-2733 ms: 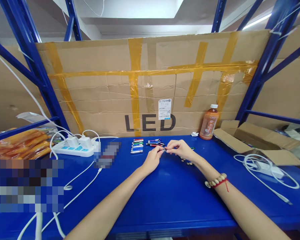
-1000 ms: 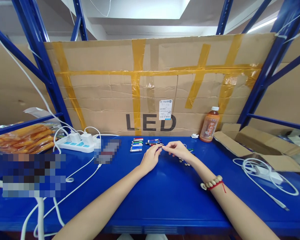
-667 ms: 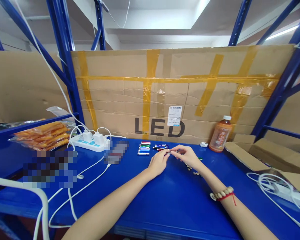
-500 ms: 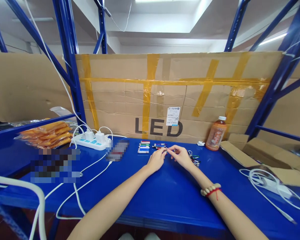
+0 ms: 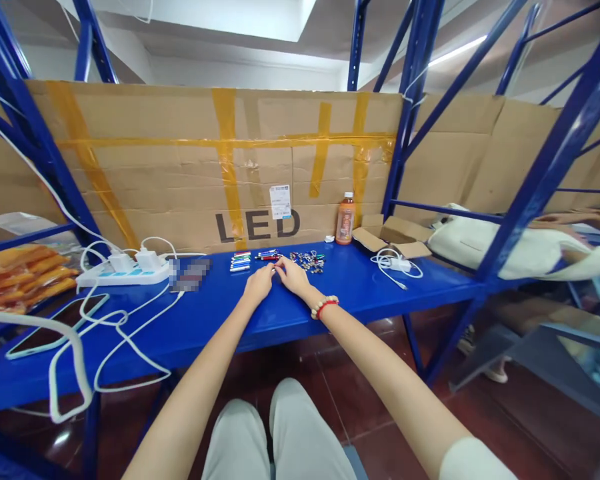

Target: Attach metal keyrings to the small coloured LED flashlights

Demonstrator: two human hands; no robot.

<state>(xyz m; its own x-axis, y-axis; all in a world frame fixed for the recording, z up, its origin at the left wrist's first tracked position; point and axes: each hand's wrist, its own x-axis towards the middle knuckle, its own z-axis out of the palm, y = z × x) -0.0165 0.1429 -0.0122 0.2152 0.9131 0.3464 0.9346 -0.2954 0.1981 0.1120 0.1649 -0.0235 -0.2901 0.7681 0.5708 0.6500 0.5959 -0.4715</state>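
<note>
My left hand (image 5: 259, 285) and my right hand (image 5: 291, 275) meet over the blue table, fingertips pinched together. What sits between them is too small and too covered to make out. Just left of the fingers lies a neat row of small coloured metal tubes (image 5: 241, 262) in red, green, blue and silver. Behind my fingertips are a few more blue and red tubes (image 5: 267, 255), partly hidden by my right hand. A loose pile of small metal clasps and rings (image 5: 312, 261) spreads to the right of my right hand.
At the back stand an orange drink bottle (image 5: 345, 220) and an open cardboard box (image 5: 395, 233), with a coiled white cable (image 5: 391, 261) before it. Leftward are a power strip (image 5: 125, 272), a phone (image 5: 57, 327) and trailing white cables. Another person sits at far right.
The view has swung right and tipped down, bringing my knees and the neighbouring seat into sight. My hands stay together, fingertips still pinched, near the same spot on the table.
</note>
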